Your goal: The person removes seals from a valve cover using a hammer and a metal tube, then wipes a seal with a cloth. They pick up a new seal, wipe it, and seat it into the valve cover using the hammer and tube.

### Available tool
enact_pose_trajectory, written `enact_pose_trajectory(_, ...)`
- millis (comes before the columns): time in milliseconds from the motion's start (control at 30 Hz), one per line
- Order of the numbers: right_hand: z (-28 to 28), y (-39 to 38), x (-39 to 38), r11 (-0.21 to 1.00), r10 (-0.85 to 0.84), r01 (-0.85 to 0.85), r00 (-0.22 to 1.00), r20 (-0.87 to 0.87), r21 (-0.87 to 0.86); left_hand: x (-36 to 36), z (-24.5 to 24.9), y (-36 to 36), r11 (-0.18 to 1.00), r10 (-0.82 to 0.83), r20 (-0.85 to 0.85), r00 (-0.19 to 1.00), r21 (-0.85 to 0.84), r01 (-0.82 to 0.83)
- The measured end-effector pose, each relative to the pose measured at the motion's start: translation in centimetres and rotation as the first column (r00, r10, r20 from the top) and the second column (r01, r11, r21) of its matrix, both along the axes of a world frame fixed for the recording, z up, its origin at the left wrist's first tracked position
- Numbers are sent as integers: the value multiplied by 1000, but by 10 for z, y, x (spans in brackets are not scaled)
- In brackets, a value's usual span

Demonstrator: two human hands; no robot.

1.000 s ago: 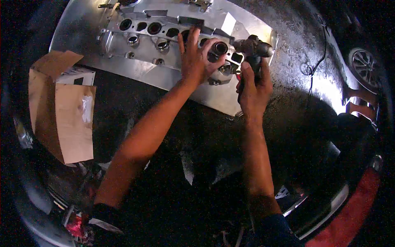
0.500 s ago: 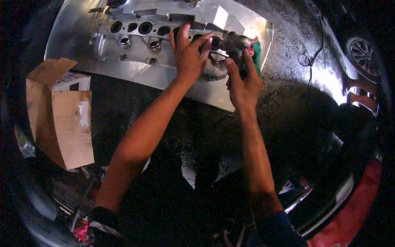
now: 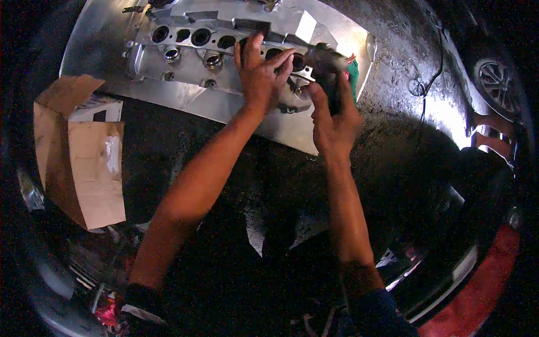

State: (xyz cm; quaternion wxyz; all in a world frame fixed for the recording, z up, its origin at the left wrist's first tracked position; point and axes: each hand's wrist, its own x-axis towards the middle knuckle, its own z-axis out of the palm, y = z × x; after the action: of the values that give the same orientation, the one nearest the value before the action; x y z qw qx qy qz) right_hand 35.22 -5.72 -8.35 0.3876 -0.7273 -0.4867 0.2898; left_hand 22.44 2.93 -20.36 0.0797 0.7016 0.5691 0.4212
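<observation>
A silver engine cylinder head (image 3: 191, 50) with several round bores lies on a sheet of metal (image 3: 185, 100) on the dark ground. My left hand (image 3: 259, 76) rests over its right end and pinches a small dark ring-shaped part (image 3: 298, 62) between thumb and fingers. My right hand (image 3: 332, 118) grips the dark handle of a hammer (image 3: 327, 60), whose grey metal head sits right beside the ring part. A bit of green cloth (image 3: 353, 74) shows behind the hammer.
An open cardboard box (image 3: 81, 149) with white paper inside sits at the left. A thin black cable (image 3: 428, 84) runs over the wet ground at the right. A car wheel (image 3: 493, 81) and a person's legs (image 3: 494, 140) are at the far right.
The hammer head has come in from the right until it sits against the ring part in my left hand. My right hand moved left and slightly up with it.
</observation>
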Motion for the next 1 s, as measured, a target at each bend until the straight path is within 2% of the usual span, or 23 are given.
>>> enact_pose_trajectory(33, 11, 0, -3, 1000, -11, 12, 1000, -25, 27, 0, 1, -1, 1000, -3, 0, 1000, -9, 3)
enact_pose_trajectory(133, 6, -5, -1, 999, 24, -26, 999, 46, 35, -3, 7, -1, 1000, -23, 8, 1000, -12, 23)
enact_pose_trajectory(167, -18, -8, 4, 998, 52, -54, 986, 159, 9, -3, 9, -3, 1000, -28, 24, 999, -7, 28)
enact_pose_trajectory(200, -19, -5, 1, 997, 80, -78, 959, 271, -19, -2, 9, -4, 999, -34, 43, 998, 0, 34)
enact_pose_trajectory(267, -14, -1, 3, 995, 36, -24, 991, 126, -100, -3, 8, -1, 999, -26, 36, 999, 42, 25)
enact_pose_trajectory(333, -1, 2, 2, 998, 7, -3, 997, 74, -57, 1, 7, 0, 997, -10, 28, 1000, 76, 8)
enact_pose_trajectory(400, 22, 2, -3, 999, -33, 33, 999, 12, -9, 2, 2, 2, 999, -6, 27, 1000, 38, 5)
enact_pose_trajectory(467, 20, -7, -4, 998, -35, 33, 998, 44, 54, 1, 3, -5, 1000, -12, 34, 999, 5, 12)
enact_pose_trajectory(500, 1, -12, -2, 994, -17, 5, 994, 111, 108, 1, 2, -3, 1000, -18, 43, 999, 12, 18)
enact_pose_trajectory(567, -21, -12, 3, 993, 66, -37, 961, 269, -111, -3, 3, -4, 999, -42, 43, 998, 19, 41)
enact_pose_trajectory(633, -8, -4, 1, 993, 14, 0, 993, 113, -120, -4, 6, -3, 998, -49, 45, 998, 31, 47)
enact_pose_trajectory(667, -7, -4, 2, 997, -1, 7, 996, 89, -72, -2, 5, -4, 998, -55, 49, 997, 29, 53)
enact_pose_trajectory(700, -5, -4, 3, 1000, -13, 14, 998, 65, -24, 1, -4, 0, 995, -7, 13, 1000, 104, 6)
enact_pose_trajectory(767, 17, -5, -2, 999, -41, 41, 999, -6, 35, 0, 6, -1, 999, -7, 1, 1000, 46, 7)
enact_pose_trajectory(867, -7, -14, 3, 989, 19, -33, 995, 98, 144, 1, 5, -5, 1000, -17, 15, 1000, 24, 16)
enact_pose_trajectory(900, -35, -13, 7, 976, 43, -93, 969, 244, 198, -1, 0, -7, 999, -26, 31, 999, 37, 25)
enact_pose_trajectory(967, -25, -7, 7, 996, 72, -82, 951, 300, 22, 0, -2, -2, 997, -45, 83, 996, 65, 40)
enact_pose_trajectory(1000, -15, -3, 5, 998, 34, -46, 973, 230, 46, 0, -3, 1, 996, -36, 63, 997, 83, 31)
